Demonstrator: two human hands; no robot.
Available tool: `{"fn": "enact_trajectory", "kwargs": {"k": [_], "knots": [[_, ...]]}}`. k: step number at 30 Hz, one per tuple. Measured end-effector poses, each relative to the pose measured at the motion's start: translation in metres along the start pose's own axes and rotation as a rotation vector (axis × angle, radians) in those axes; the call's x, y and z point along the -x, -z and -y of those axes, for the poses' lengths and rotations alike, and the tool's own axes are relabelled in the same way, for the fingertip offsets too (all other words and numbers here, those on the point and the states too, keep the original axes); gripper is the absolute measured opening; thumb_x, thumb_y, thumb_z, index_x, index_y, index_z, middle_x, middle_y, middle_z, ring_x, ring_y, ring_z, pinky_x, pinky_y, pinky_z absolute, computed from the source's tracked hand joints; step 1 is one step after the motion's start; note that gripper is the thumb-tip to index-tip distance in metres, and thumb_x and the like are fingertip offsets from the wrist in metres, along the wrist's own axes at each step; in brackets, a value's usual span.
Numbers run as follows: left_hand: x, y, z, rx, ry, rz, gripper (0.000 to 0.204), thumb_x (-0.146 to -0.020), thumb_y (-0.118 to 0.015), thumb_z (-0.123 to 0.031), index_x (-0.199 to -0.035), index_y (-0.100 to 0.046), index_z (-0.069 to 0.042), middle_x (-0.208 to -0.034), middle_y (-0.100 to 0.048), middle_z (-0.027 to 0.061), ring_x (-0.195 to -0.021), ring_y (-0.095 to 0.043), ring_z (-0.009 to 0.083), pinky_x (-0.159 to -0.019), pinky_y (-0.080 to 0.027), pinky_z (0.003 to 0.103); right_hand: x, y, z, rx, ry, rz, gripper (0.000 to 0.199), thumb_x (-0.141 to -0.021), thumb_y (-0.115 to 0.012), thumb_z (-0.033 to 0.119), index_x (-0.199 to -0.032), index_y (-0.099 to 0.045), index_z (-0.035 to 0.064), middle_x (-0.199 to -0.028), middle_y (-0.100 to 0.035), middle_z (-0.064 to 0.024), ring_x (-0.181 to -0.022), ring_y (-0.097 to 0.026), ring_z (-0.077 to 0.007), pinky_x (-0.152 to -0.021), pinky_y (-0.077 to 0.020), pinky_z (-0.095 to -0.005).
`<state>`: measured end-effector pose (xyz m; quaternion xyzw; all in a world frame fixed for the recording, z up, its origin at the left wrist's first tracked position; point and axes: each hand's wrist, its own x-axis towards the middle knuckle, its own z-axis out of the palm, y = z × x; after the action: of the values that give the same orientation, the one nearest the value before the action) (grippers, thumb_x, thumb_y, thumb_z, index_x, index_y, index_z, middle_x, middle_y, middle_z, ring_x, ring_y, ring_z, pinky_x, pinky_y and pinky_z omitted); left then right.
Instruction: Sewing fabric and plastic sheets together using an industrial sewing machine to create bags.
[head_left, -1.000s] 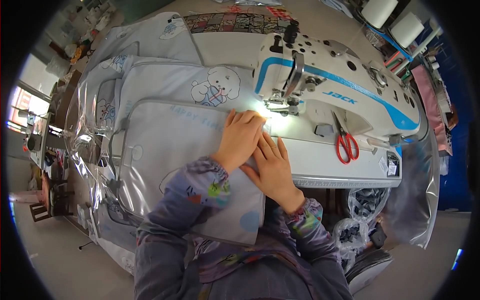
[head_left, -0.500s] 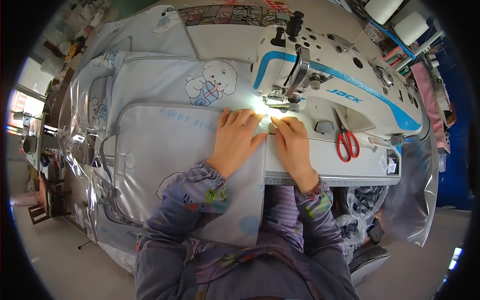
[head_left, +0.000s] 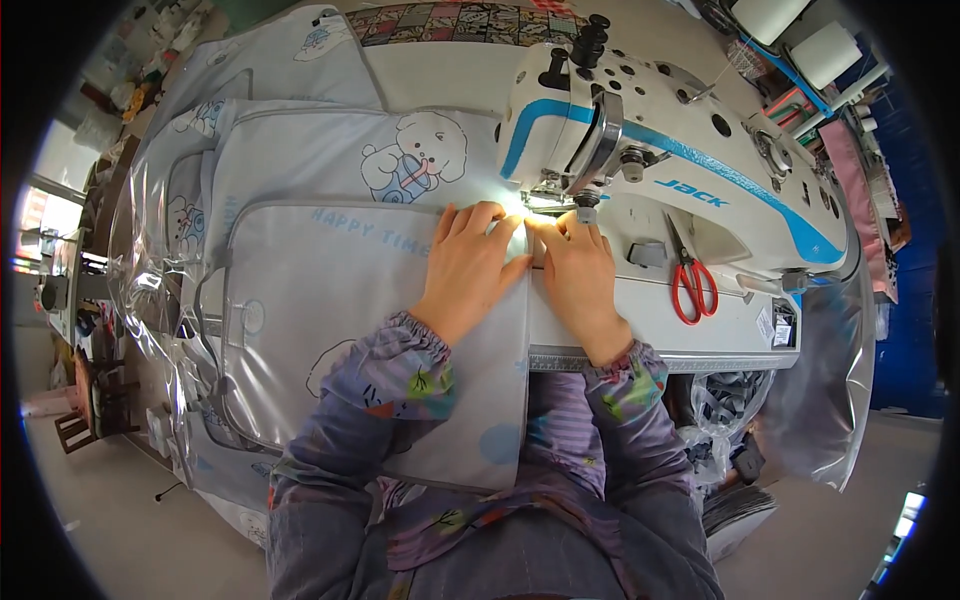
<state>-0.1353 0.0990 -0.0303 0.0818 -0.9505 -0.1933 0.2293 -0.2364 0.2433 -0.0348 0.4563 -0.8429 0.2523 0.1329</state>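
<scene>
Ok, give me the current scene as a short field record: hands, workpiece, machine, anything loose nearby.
left hand: flat on the pale grey fabric panel, fingertips by the needle
right hand: flat at the panel's right edge, beside the left hand
machine: white and blue sewing machine, work light on
loose item: red-handled scissors on the machine bed, right of the hands

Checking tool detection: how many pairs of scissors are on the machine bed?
1. The red-handled scissors lie on the sewing machine bed, to the right of the right hand. More could be hidden behind the machine head.
</scene>
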Motion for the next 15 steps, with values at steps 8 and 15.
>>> {"fn": "enact_trajectory", "kwargs": {"k": [8,15], "knots": [[-0.018,-0.01,0.009,-0.017,0.016,-0.025,0.04,-0.079,-0.078,-0.025,-0.111,-0.069,-0.002,-0.119,-0.061,0.0118,-0.113,-0.057,0.0329,-0.103,-0.043,0.047,-0.003,0.002,0.003,0.012,0.01,-0.061,0.033,-0.08,-0.066,0.004,-0.11,-0.073,0.0146,-0.091,-0.06,-0.0072,-0.084,-0.062,-0.029,-0.074,-0.0505,-0.0409],[-0.03,-0.019,0.02,-0.106,-0.102,0.009,0.041,-0.088,-0.073,-0.025,-0.121,-0.066,-0.004,-0.12,-0.06,0.0163,-0.113,-0.056,0.0363,-0.099,-0.045,0.046,0.136,0.047,0.005,-0.449,-0.055,-0.062,0.008,-0.084,-0.072,0.003,-0.088,-0.066,0.0017,-0.083,-0.062,-0.0136,-0.073,-0.062,-0.034,-0.063,-0.0512,-0.0394]]}}
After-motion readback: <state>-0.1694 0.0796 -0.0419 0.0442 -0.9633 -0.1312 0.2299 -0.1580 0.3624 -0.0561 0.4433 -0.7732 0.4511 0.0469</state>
